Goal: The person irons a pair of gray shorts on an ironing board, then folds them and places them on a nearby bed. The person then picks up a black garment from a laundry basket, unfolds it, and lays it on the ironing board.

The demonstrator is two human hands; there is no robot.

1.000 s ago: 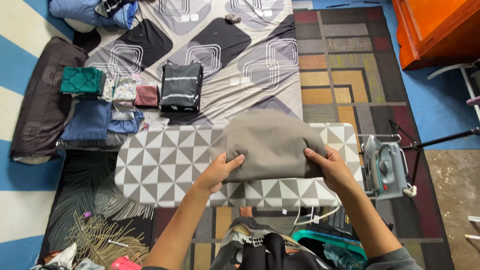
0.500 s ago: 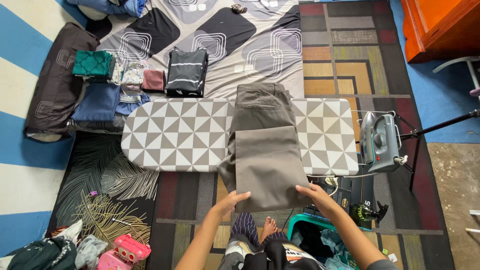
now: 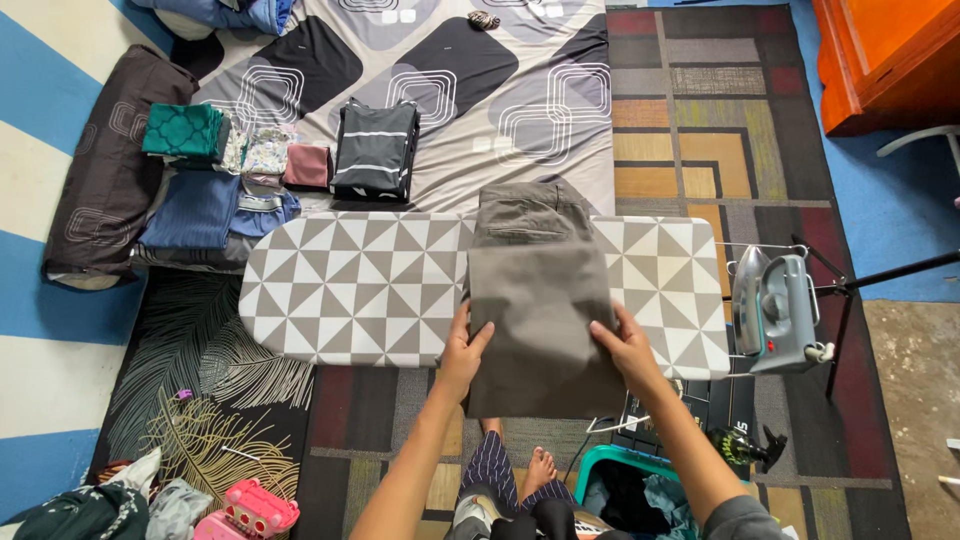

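**A:** What takes up most of the floor?

**B:** A grey mattress (image 3: 500,110) with rounded square prints lies at the top, and a patchwork rug (image 3: 700,130) runs down the right side. A dark bolster (image 3: 110,160) lies along the mattress's left edge.

**A:** And in the middle?

**B:** An ironing board (image 3: 360,290) with a grey-and-white triangle cover stands across the view. Grey trousers (image 3: 540,300) lie across it, waistband at the far edge, the near end hanging over the edge closest to the person.

**A:** What about the hands?

**B:** The left hand (image 3: 463,350) grips the trousers' left edge, thumb on top of the cloth. The right hand (image 3: 628,350) lies on the right edge the same way, fingers spread over the fabric, closed on it.

**A:** Anything smaller around?

**B:** A grey steam iron (image 3: 775,310) stands on the rack at the board's right end. Folded clothes sit on the mattress: a black striped shirt (image 3: 375,150), a blue piece (image 3: 195,210), a green patterned piece (image 3: 185,130). A teal basket (image 3: 640,490) of laundry sits by the person's bare feet (image 3: 525,470), and a pink toy (image 3: 255,510) lies bottom left.
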